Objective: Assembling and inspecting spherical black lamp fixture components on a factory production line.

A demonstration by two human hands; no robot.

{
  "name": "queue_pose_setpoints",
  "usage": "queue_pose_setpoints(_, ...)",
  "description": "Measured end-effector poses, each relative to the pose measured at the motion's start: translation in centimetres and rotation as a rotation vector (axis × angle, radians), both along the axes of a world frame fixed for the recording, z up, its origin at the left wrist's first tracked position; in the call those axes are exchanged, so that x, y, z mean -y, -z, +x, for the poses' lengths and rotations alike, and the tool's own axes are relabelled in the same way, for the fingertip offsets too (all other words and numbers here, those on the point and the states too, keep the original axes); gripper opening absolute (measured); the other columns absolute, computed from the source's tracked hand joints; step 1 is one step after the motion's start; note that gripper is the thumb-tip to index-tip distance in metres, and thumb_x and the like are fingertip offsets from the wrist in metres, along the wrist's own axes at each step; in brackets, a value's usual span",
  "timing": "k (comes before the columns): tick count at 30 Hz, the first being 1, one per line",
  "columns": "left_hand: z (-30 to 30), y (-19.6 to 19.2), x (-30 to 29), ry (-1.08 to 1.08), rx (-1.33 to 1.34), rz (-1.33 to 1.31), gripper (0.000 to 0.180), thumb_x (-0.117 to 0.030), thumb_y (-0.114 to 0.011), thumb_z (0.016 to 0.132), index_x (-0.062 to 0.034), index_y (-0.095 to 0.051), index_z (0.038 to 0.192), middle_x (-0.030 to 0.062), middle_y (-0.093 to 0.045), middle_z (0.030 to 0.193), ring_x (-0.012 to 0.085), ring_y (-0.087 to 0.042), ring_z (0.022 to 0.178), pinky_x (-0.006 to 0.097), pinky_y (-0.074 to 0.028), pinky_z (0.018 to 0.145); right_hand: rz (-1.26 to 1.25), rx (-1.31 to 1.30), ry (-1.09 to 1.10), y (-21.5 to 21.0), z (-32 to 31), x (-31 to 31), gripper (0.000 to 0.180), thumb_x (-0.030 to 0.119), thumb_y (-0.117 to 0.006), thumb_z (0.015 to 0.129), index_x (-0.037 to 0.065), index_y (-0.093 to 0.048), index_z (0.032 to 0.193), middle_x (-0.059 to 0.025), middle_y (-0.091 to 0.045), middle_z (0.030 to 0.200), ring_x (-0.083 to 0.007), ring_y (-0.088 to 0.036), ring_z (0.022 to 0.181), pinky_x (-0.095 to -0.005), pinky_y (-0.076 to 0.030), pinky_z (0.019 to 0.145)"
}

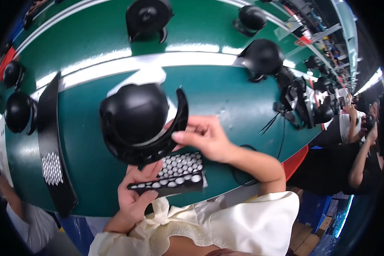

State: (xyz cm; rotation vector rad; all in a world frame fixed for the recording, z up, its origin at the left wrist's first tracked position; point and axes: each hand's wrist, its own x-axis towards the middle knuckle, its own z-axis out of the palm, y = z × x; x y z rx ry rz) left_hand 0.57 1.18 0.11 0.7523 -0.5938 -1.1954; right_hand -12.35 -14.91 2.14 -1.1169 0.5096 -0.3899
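Black helmet (134, 114) sits over the green tabletop (226, 98), right hand (205, 136) fingers pinching its rim, left hand (136, 192) gripping the studded strip (170, 182); the light pinch could slip.

A glossy green workbench (226, 98) with a pale stripe reflects overhead light, shelving (328, 34) lining the far aisle.

Some brown cardboard boxes (304, 239) sit on the floor at the near right, low down beside the green surface (226, 91). They look plain and square. I see no labels, signs or screens clearly; the far right is too small and blurry to tell.
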Motion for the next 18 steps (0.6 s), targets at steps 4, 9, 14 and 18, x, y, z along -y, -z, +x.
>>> queue_pose_setpoints(4, 0.5, 0.6, -0.6, 0.028, 0.050, 0.040, 0.013, 0.002, -0.056, 0.075, 0.0059, -0.045, 0.081, 0.0136, -0.039, 0.106, 0.0341, -0.037, 0.118, 0.044, -0.023, 0.103, -0.023, 0.062, -0.099, 0.2, 0.1, 0.3, 0.026, 0.004, -0.050, 0.085, -0.004, -0.049, 0.110, -0.0094, -0.057, 0.102, -0.0121, -0.055, 0.090, -0.0255, -0.048, 0.078)
queue_pose_setpoints(9, 0.4, -0.3, -0.7, 0.028, 0.012, 0.061, 0.018, -0.004, -0.060, 0.077, 0.0045, -0.046, 0.086, 0.0131, -0.043, 0.105, 0.0310, -0.041, 0.116, 0.040, -0.027, 0.101, -0.073, 0.157, -0.227, -0.1, 0.0, 0.7, 0.032, 0.004, -0.050, 0.085, -0.001, -0.044, 0.116, -0.0107, -0.054, 0.109, -0.0147, -0.049, 0.104, -0.0276, -0.037, 0.093)
queue_pose_setpoints(14, 0.1, 0.2, -0.9, -0.008, 0.155, 0.124, 0.021, -0.009, -0.062, 0.077, 0.0008, -0.045, 0.084, 0.0226, -0.053, 0.108, 0.0233, -0.047, 0.109, 0.034, -0.032, 0.094, -0.117, 0.071, -0.169, -0.6, 0.6, 0.5, 0.025, 0.006, -0.057, 0.081, -0.001, -0.052, 0.105, -0.0088, -0.057, 0.103, -0.0140, -0.053, 0.097, -0.0278, -0.041, 0.088)
queue_pose_setpoints(18, 0.1, 0.4, -0.9, -0.006, 0.181, 0.064, 0.021, -0.009, -0.058, 0.079, 0.0011, -0.043, 0.089, 0.0264, -0.043, 0.118, 0.0301, -0.043, 0.113, 0.037, -0.030, 0.096, -0.168, 0.151, 0.007, -2.0, 0.4, 0.0, 0.022, 0.010, -0.054, 0.083, -0.001, -0.053, 0.102, -0.0072, -0.059, 0.097, -0.0106, -0.053, 0.091, -0.0258, -0.042, 0.083)
